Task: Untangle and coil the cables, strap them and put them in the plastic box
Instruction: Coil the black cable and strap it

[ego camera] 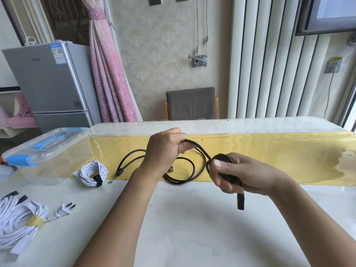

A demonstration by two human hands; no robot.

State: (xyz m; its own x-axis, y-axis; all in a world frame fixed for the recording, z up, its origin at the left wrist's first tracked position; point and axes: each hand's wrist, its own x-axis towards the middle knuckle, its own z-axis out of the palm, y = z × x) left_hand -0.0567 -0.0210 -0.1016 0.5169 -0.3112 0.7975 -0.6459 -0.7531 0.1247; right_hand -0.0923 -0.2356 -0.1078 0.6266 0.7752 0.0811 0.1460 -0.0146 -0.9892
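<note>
Coiling of the black cable (pixel 202 151) is shown part-way done, above the middle of the counter (pixel 192 228). The gathered turns are gripped in the right hand (pixel 244 174), whose fingers (pixel 221 185) are curled round the bundle. A flat black end (pixel 240 201) hangs below the fist; whether it is a plug or a strap cannot be told. A single strand is pinched in the left hand (pixel 163 149), fingers closed upon it, and is led across to the bundle. The uncoiled length lies in loose loops on the counter beneath both hands, partly on the yellow runner (pixel 279 151).

A white coil (pixel 92 170), bound by a black strap (pixel 97 179), lies just beside the plastic box (pixel 48 151), which stands at the left edge with its lid on. A second white bundle (pixel 17 216), banded in yellow, lies at the near left corner.

Risks are judged as follows. The loops on the counter overlap, so a knot could be drawn tight if the strand were pulled quickly. The held turns could spring apart if the right grip were relaxed before a strap is applied. The trailing end could be dragged into the white coil. Nothing can be put in the box until its lid is opened.
</note>
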